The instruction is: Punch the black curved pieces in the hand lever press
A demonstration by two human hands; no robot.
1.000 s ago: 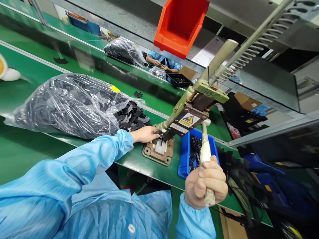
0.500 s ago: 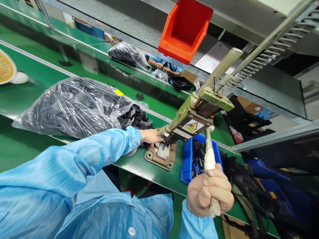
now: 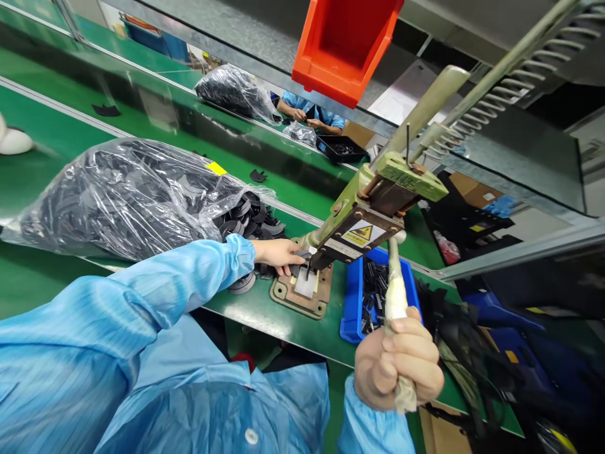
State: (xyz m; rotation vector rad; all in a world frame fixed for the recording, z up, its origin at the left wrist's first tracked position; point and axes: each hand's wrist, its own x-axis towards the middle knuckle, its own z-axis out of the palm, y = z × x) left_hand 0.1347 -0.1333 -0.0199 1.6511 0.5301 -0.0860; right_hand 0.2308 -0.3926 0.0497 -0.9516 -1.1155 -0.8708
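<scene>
My right hand point(image 3: 399, 366) is wrapped around the tape-covered lever handle point(image 3: 396, 296) of a green hand press point(image 3: 366, 208). Its base plate point(image 3: 302, 302) carries a pale square pad point(image 3: 305, 282) beneath the press head. At the left side of that base, my left hand point(image 3: 282, 253) pinches a dark curved plastic piece point(image 3: 305, 258) by its edge, close to the press tip. Part of the piece is hidden by my fingers and the press head. Similar curved pieces point(image 3: 246, 217) spill from a clear plastic bag point(image 3: 127, 195) behind my left forearm.
A blue bin point(image 3: 352, 309) of small black parts stands right of the press. An orange bin point(image 3: 347, 50) hangs above. Across the green bench point(image 3: 246, 315), a co-worker's hands point(image 3: 307, 120) are near a black tray point(image 3: 340, 150). Dark straps point(image 3: 454, 340) lie at the right.
My left hand has shifted slightly back from the press tip, still pinching the curved piece. My right hand stays on the lever. The whole view has shifted a little.
</scene>
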